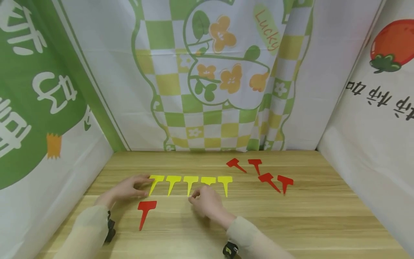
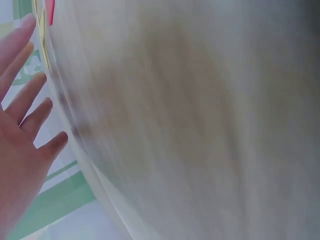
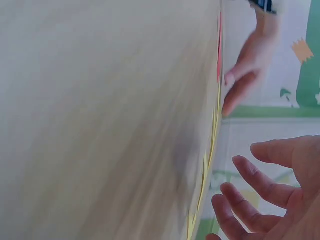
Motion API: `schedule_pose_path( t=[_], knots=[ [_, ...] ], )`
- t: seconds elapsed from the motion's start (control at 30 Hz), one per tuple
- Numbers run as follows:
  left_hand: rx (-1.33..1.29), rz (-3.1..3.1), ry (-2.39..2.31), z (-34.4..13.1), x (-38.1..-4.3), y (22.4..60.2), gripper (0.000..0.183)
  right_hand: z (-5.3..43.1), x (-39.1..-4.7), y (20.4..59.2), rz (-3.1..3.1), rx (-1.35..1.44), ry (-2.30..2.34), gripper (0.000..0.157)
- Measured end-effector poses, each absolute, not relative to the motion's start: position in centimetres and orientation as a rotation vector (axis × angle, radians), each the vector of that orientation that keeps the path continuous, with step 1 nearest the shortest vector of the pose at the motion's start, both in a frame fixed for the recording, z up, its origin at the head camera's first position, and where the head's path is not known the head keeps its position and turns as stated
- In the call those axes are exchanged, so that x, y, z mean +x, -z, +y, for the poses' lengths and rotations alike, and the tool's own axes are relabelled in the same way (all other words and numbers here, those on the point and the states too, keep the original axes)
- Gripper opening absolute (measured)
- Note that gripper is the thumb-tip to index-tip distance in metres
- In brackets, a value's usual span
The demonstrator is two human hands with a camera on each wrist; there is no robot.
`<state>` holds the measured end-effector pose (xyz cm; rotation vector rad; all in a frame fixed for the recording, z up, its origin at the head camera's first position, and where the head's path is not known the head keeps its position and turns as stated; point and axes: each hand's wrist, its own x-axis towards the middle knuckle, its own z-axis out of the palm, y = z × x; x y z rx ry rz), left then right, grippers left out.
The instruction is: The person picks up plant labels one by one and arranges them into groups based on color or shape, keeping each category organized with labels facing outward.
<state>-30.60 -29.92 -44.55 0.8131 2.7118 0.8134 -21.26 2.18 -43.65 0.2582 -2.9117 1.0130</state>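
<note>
Several yellow T-shaped plant labels (image 1: pixel 191 180) lie in a row across the table, stems toward me. At the row's left end, my left hand (image 1: pixel 127 187) reaches its fingertips to the leftmost yellow label (image 1: pixel 157 178); whether they press on it I cannot tell. My right hand (image 1: pixel 208 203) is over the near side of the row, partly covering the stem of one yellow label (image 1: pixel 208 180). In the right wrist view its fingers (image 3: pixel 265 187) are spread and loosely bent, holding nothing. One red T-shaped plant label (image 1: pixel 147 206) lies just in front of my left hand.
More red labels lie at the back right, among them one red label (image 1: pixel 285 181) near the row's right end. The wood-grain table (image 1: pixel 310 223) meets a patterned cloth backdrop (image 1: pixel 210 122) at the back, with printed cloth walls on both sides.
</note>
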Motion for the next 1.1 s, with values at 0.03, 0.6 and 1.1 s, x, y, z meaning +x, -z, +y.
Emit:
schedule_pose_path(
  t=[0.03, 0.6, 1.1],
  knots=[
    [0.815, 2.718, -0.800, -29.9, -30.4, 44.5, 0.062, 2.7, -21.4, 43.6, -2.910, 0.244, -1.024, 0.014],
    [0.897, 2.762, -0.715, -29.5, -27.0, 43.9, 0.055, 10.8, -22.7, 43.9, -2.836, 0.080, -1.058, 0.016],
    [1.042, 2.786, -0.630, -29.4, -25.4, 44.1, 0.055, 16.0, -22.7, 44.1, -2.835, -0.138, -1.106, 0.015]
  ],
)
